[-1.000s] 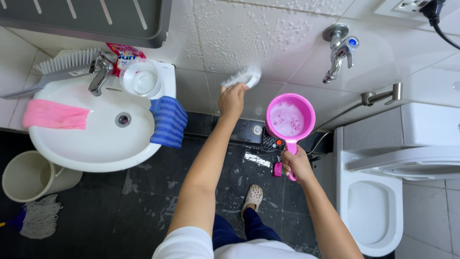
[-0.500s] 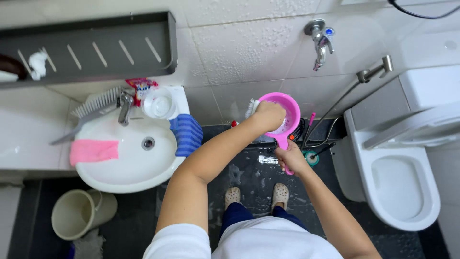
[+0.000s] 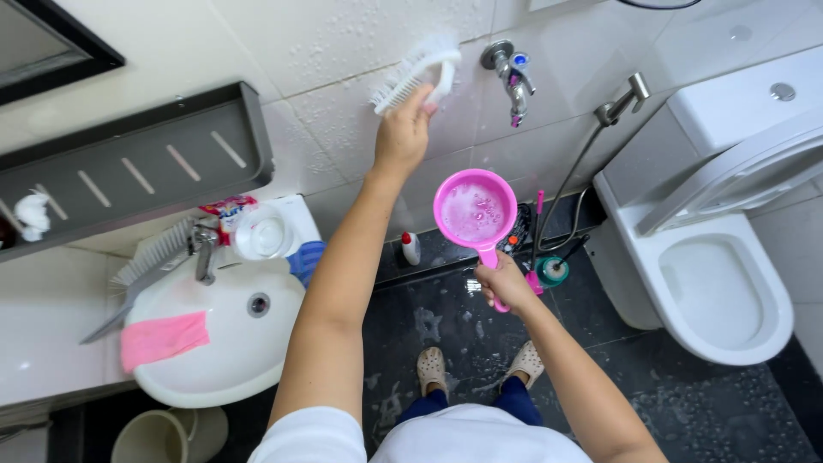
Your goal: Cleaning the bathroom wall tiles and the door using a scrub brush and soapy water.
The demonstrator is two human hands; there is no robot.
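My left hand (image 3: 401,129) grips a white scrub brush (image 3: 415,70) and presses its bristles against the soapy white tiled wall (image 3: 317,51), left of a metal tap (image 3: 507,73). My right hand (image 3: 504,283) holds the handle of a pink dipper (image 3: 474,210) full of foamy water, level, above the dark floor. Both arms reach up and forward from my white shirt.
A white sink (image 3: 214,334) with a pink cloth (image 3: 163,336) and a blue cloth (image 3: 304,259) is at left, under a grey shelf (image 3: 129,176). A toilet (image 3: 716,274) stands at right. A spray hose (image 3: 591,141), small bottles (image 3: 411,249) and a bucket (image 3: 163,437) sit low.
My left hand lifted the brush out of the pink dipper and up onto the wall. The view has tilted and moved closer; the dipper stays in my right hand.
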